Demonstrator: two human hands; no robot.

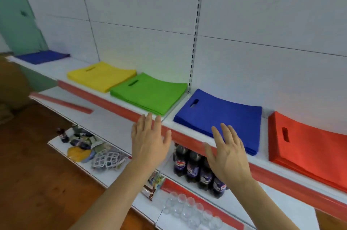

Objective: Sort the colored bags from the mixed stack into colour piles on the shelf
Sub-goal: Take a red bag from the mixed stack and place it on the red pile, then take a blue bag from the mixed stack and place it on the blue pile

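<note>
Flat fabric bags lie in piles along the white shelf (120,96): a yellow pile (101,76), a green pile (150,93), a blue pile (221,117) and a red pile (309,147). Another blue stack (42,56) sits at the far left end. My left hand (148,141) hovers with straight fingers just in front of the green pile's near corner and holds nothing. My right hand (227,154) is spread flat over the blue pile's near edge, empty; whether it touches the bags I cannot tell.
A red strip (116,107) edges the shelf front. Lower shelves carry dark soda bottles (189,167), clear glasses (189,211), snack packets (153,184) and a jumble of small goods (88,147). The white back wall has a slotted upright (196,31). Wooden floor lies at the left.
</note>
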